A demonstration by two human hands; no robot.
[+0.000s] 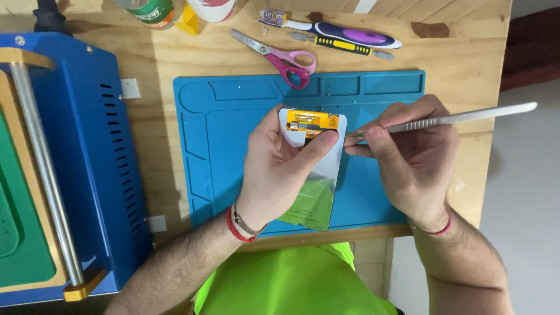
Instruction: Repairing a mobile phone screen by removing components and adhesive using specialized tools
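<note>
A person in a bright green shirt works over a blue silicone mat [233, 175] laid on a plywood table [466, 58]. The left hand [274, 166] grasps a phone screen panel [315, 175], a flat reflective rectangle with rounded corners held above the middle of the mat; the thumb presses across its face and the fingers wrap its left edge. A yellow-orange flex strip [312, 121] with small dark parts runs along the panel's far end, just beyond the thumb tip. The right hand [411, 157] is clenched around a slim metal tool [466, 116], pinched between thumb and forefinger, its long handle jutting out to the right past the table edge. The tool's tip meets the panel's right edge near the far corner, just beside the left thumb.

At the far edge of the table lie pink-handled scissors [286, 58], a white and purple toothbrush [344, 32] and a yellow and black pry tool [344, 45]. To their left stand a green-labelled round container [149, 11] and a white one with a red label [213, 9], only partly in view, with a yellow object between them. A blue metal machine [87, 157] with vent slots and a steel roller [44, 175] fills the left side. A small white tag [130, 88] sits on the wood beside it.
</note>
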